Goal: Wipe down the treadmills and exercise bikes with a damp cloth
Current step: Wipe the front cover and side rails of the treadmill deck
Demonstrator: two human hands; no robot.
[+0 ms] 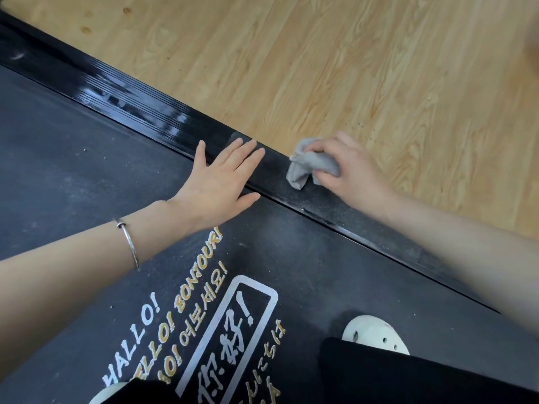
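A black treadmill side rail point(140, 112) runs diagonally from upper left to lower right beside the dark running belt point(73, 170). My right hand point(347, 167) grips a bunched grey cloth point(303, 167) and holds it against the rail. My left hand point(221, 179) lies flat with straight fingers, palm on the belt's edge and fingertips on the rail, just left of the cloth. The rail's upper-left stretch looks glossy and wet; the part near my hands looks dull and dusty.
Light wood-grain floor point(350, 68) lies beyond the rail. White and yellow greeting lettering point(180, 325) is printed on the belt. My white clog point(376, 333) and dark trouser legs stand on the belt at the bottom. A metal bangle point(128, 243) circles my left wrist.
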